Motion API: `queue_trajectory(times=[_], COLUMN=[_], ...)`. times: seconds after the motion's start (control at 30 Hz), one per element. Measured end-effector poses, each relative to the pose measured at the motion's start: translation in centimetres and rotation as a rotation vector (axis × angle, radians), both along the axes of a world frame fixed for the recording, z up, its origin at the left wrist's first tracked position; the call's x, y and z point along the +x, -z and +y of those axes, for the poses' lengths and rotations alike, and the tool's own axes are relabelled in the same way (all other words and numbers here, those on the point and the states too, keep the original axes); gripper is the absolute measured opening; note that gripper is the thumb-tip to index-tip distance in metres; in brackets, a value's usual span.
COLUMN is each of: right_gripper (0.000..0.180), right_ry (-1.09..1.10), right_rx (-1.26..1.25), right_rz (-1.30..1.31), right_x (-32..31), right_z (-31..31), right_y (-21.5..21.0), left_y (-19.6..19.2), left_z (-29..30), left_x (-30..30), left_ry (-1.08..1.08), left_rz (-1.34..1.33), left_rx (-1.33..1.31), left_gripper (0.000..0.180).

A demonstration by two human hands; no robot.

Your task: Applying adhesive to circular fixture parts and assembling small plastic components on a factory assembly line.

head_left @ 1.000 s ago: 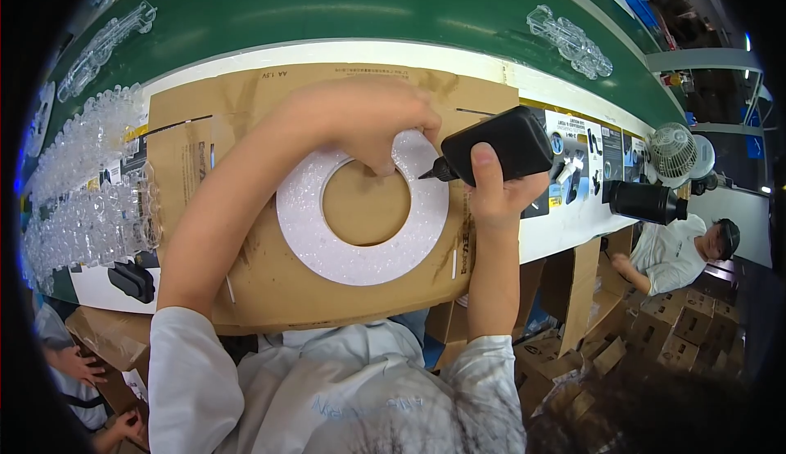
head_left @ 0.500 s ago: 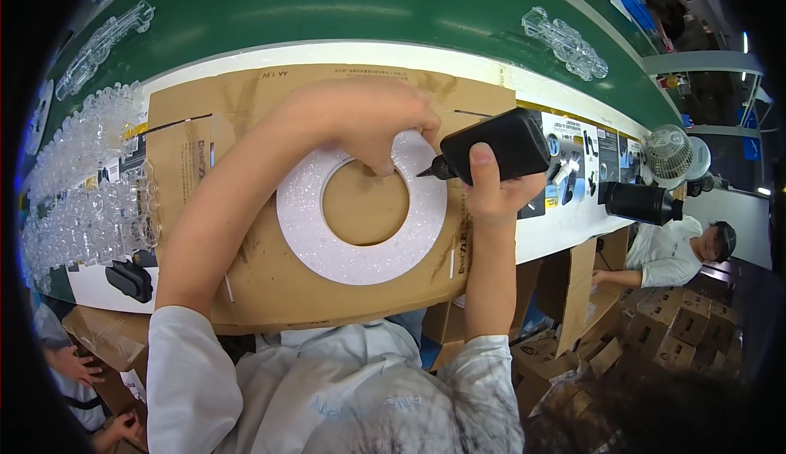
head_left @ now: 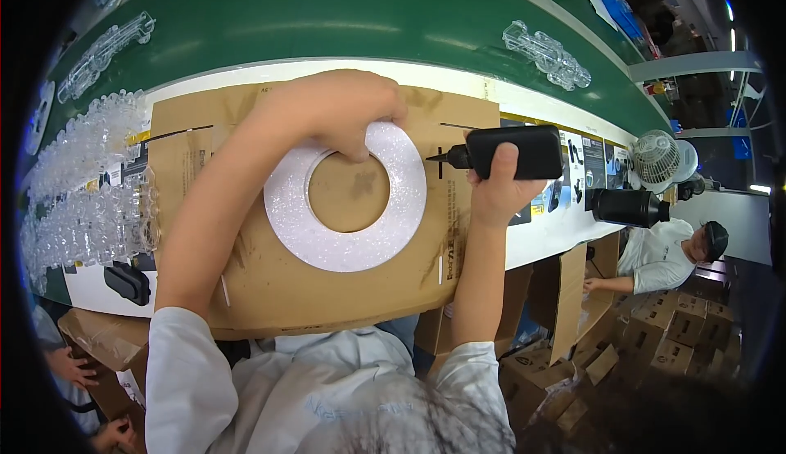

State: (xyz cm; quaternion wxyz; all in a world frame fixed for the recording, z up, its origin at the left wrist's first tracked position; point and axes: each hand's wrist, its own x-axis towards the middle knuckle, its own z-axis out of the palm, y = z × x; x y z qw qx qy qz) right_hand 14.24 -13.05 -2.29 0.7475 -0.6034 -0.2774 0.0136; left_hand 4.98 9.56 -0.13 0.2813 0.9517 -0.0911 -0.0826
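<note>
1. While the left hand (head_left: 352,110) pinches the upper edge of a flat, glittery white ring (head_left: 344,251), its thumb over the inner rim, the right hand (head_left: 498,198) grasps a black plastic squeeze bottle (head_left: 532,153) with a pointed black nozzle (head_left: 458,158).
2. The ring lies near the centre of the frame, on a broad brown cardboard sheet (head_left: 417,290) covering part of the white tabletop (head_left: 532,241).
3. The step in hand appears to be steadying the ring with the bottle held close; the nozzle points left, its tip just beside the ring's right edge, apart from it.
4. As a judgement, putting the tip over the ring calls for a small leftward shift and a firm left hand.
5. Small dark print runs along both sides of the cardboard sheet; no label shows on the bottle.
6. Glossy printed packaging (head_left: 575,167), right of centre, bears product pictures and lettering; bluish writing on the grey-white shirt (head_left: 327,401), bottom centre, is blurred.
</note>
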Motion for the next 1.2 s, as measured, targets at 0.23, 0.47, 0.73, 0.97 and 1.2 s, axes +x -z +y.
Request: queue_trajectory(times=[0.23,0.47,0.73,0.97,1.2], right_gripper=[0.038,0.033,0.030,0.029,0.029], right_ry=[0.062,0.043,0.050,0.072,0.039], right_rx=[-0.070,-0.080,-0.102,-0.129,-0.079], right_rz=[-0.102,-0.159,-0.237,-0.299,-0.177], right_x=[-0.7,-0.5,-0.3,0.3,-0.7], right_z=[1.2,1.3,1.4,1.3,1.8], right_y=[-0.5,-0.1,0.5,1.2,0.3], left_y=[-0.3,-0.3,-0.8,-0.8,-0.7], left_z=[-0.1,-0.3,-0.4,-0.4,-0.3], left_x=[0.0,0.0,-0.1,0.0,0.1], left_ry=[-0.026,-0.020,-0.010,-0.013,-0.011], left_rz=[0.011,0.010,0.025,0.047,0.058], left_rx=[-0.011,-0.005,0.003,0.006,0.018], left_gripper=[0.052,0.048,0.050,0.055,0.055])
